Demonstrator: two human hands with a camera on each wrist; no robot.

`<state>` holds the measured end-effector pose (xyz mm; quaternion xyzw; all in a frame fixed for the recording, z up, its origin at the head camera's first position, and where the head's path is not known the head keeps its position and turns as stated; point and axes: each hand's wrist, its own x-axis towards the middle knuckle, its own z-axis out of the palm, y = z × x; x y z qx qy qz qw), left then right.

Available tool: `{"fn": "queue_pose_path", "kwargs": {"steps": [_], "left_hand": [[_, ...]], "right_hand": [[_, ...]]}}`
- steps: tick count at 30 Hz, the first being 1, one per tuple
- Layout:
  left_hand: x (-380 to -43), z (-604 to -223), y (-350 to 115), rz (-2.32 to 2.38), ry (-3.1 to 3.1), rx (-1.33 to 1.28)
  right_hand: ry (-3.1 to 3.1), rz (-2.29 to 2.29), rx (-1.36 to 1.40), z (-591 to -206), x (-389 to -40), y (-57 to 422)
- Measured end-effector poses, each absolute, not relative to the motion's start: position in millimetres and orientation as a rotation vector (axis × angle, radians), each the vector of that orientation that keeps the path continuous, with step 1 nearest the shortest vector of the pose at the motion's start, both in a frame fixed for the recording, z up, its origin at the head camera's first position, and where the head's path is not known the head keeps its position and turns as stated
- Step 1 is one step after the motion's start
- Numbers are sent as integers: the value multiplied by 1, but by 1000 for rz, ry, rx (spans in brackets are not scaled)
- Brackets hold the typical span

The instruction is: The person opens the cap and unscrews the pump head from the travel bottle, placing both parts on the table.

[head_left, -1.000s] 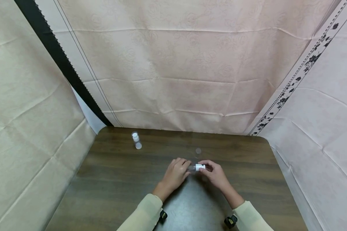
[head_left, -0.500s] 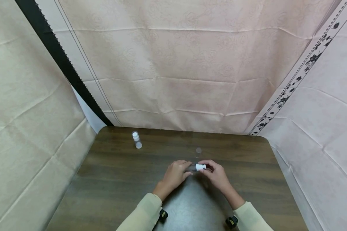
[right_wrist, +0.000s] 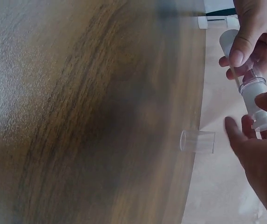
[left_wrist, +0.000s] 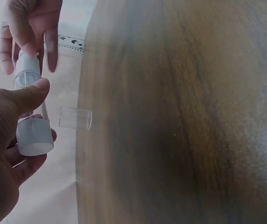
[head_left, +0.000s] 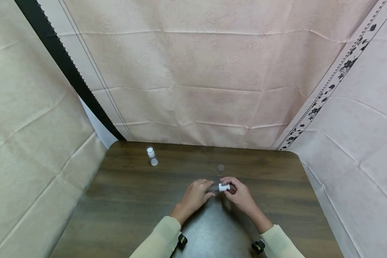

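Note:
A small clear pump bottle point(head_left: 224, 187) with a white pump top lies sideways between both hands over the table. My left hand point(head_left: 195, 195) grips its clear body; in the left wrist view the thumb crosses the bottle above its white base point(left_wrist: 35, 136). At the other end, my right hand point(head_left: 240, 195) holds the white pump top point(right_wrist: 252, 95) between thumb and fingers. Just beyond the hands stands a clear cylindrical cap point(head_left: 220, 168), apart from the bottle.
Toward the back left of the brown wooden table point(head_left: 122, 200) stands a second clear bottle point(head_left: 152, 156) with a white top and base. Pale cloth hangings point(head_left: 193, 89) enclose the table at the back and sides.
The right hand's thumb and fingers have shifted round the pump top, with more of the curled fingers showing now. The left hand keeps its grip on the bottle, nearly still.

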<state>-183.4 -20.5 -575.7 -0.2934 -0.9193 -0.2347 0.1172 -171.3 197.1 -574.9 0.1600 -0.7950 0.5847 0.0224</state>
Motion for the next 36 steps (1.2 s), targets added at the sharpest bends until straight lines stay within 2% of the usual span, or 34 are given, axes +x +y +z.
{"fn": "queue_pose_path", "kwargs": {"steps": [3, 9, 14, 22, 29, 36], "left_hand": [[-185, -575, -21, -650, -2678, -858], [-185, -575, -20, -524, -2678, -870], [-185, -577, -19, -446, -2686, -883], [-186, -578, -19, -442, -2655, -886], [-185, -577, -19, -501, -2667, -878], [-185, -577, -18, -562, -2694, -857]], "right_hand": [[-2470, 1832, 484, -573, -172, 197], [-2665, 1764, 164, -570, -174, 194], [-2734, 1737, 24, -570, -175, 194], [-2731, 1820, 12, -568, -175, 195], [-2724, 1662, 113, -567, -176, 195], [-2661, 1707, 153, -567, -174, 192]]}}
